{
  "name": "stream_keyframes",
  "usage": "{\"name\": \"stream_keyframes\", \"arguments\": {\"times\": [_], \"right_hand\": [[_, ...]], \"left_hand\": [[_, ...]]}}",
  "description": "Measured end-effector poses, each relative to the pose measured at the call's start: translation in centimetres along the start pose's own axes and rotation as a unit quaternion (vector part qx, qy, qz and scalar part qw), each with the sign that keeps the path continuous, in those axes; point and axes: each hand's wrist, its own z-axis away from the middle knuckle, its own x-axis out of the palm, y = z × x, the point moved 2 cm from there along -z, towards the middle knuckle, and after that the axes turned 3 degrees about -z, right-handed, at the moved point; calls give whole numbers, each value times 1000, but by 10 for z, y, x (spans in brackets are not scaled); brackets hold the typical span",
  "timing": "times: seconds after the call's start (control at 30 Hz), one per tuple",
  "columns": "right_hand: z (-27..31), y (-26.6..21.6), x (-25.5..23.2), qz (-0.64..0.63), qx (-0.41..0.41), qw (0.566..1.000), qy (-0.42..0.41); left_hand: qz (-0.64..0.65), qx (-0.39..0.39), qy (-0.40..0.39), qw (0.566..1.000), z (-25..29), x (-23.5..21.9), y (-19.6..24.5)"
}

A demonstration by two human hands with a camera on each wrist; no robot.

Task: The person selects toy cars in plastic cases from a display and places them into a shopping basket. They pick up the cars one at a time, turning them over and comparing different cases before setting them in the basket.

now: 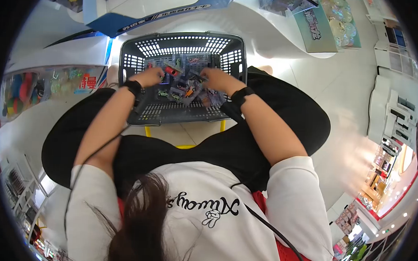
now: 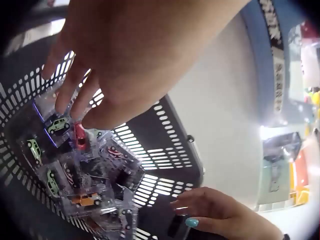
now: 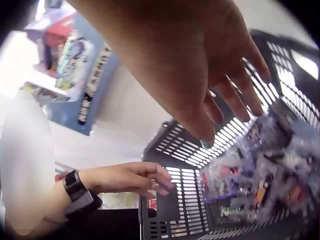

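Note:
A dark grey plastic basket [image 1: 182, 116] stands between the person's knees. Inside lie several small toy cars in clear plastic packs, among them a red car [image 2: 80, 136], an orange car [image 2: 86, 200] and a light green car [image 2: 34, 151]. The left hand [image 1: 148, 77] hangs over the basket's left part, its fingers loosely spread close above the packs. Over the right part is the right hand [image 1: 217, 80], fingers slightly bent and pointing down in the right wrist view. Neither hand shows anything in its grasp.
Yellow legs or a frame [image 1: 185, 146] show beneath the basket. A blue curved sign panel [image 1: 162, 14] lies beyond it. Clear-wrapped toys [image 1: 26, 92] are at the left, a green box [image 1: 313, 30] at the upper right. Black-trousered legs [image 1: 288, 110] flank the basket.

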Motion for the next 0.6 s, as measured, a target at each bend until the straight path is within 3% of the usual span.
{"name": "stream_keyframes", "arguments": {"times": [0.07,0.17,0.27,0.37,0.47,0.57,0.6], "right_hand": [[-17,30,34,6,9,1000,-28],[-28,57,75,38,6,997,64],[-31,52,85,124,71,984,102],[-34,47,98,170,24,978,116],[-38,34,100,170,-44,973,148],[-45,18,106,167,-176,927,287],[-48,15,112,169,-184,934,254]], "left_hand": [[-41,-61,19,997,-9,32,4],[-9,-118,36,992,-13,88,-19],[20,-207,-11,978,0,120,-24],[-32,-191,-39,980,9,124,-29],[38,-181,-40,982,-6,120,-65],[70,-203,-34,976,-4,100,-87],[95,-200,-15,975,-6,104,-106]]}}
